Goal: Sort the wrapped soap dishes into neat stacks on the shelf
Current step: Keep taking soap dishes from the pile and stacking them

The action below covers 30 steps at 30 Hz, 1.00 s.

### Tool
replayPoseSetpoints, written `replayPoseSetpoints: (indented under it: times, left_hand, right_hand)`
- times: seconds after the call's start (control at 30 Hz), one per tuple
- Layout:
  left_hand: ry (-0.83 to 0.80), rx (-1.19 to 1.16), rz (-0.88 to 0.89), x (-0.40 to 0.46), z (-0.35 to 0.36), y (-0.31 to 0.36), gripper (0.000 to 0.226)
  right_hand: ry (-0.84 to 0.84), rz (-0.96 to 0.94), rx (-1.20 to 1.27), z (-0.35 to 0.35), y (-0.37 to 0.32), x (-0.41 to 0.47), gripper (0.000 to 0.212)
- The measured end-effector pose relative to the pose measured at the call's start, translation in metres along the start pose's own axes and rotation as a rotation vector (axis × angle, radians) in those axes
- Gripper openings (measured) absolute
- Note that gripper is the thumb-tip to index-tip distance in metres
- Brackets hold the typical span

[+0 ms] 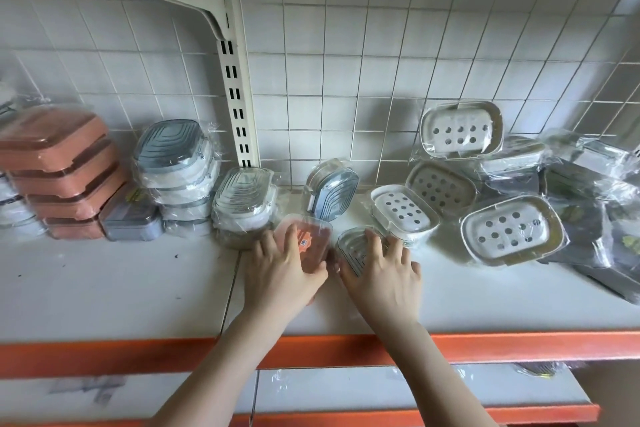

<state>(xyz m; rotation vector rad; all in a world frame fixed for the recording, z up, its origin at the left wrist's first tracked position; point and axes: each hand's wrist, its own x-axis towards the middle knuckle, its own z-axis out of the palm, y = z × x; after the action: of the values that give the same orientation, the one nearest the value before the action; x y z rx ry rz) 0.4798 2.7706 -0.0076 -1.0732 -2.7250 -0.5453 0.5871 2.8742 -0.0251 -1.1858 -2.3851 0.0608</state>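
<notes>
My left hand point(282, 272) lies on a wrapped pink soap dish point(311, 239) at the middle of the white shelf point(121, 288), thumb curled round its right edge. My right hand point(384, 274) covers a wrapped clear-lidded grey dish point(351, 246) beside it, fingers spread over the top. A grey dish point(330, 189) stands on edge against the wall behind them. At the left stand a stack of pink dishes point(59, 170) and stacks of grey dishes point(176, 166). Loose white perforated dishes point(512, 229) lie at the right.
A slotted white upright point(237, 107) runs up the tiled back wall. Dark wrapped packs point(588, 218) pile at the far right. The shelf has an orange front edge point(519, 347), and a lower shelf point(381, 388) shows beneath it.
</notes>
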Motion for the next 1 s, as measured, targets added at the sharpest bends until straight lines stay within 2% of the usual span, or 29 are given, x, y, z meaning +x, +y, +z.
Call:
replayPoseSetpoints:
  times: [0.07, 0.3, 0.47, 0.77, 1.0]
  left_hand:
    - [0.060, -0.027, -0.010, -0.005, 0.002, -0.002, 0.075]
    - [0.093, -0.100, -0.044, -0.026, -0.014, -0.010, 0.078]
    - [0.253, -0.163, -0.037, -0.044, -0.035, -0.025, 0.074]
    - [0.336, -0.129, -0.108, -0.055, -0.062, -0.089, 0.075]
    - [0.323, -0.066, -0.128, -0.054, -0.078, -0.159, 0.075]
  right_hand:
    - [0.008, -0.018, 0.009, 0.000, 0.002, -0.003, 0.067]
    - [-0.009, -0.071, 0.080, -0.006, 0.009, -0.006, 0.065]
    - [0.018, -0.112, 0.275, -0.019, -0.001, -0.006, 0.074]
    - [0.005, -0.238, 0.403, -0.027, -0.067, -0.017, 0.069]
    - [-0.033, -0.258, 0.357, -0.017, -0.130, -0.028, 0.068]
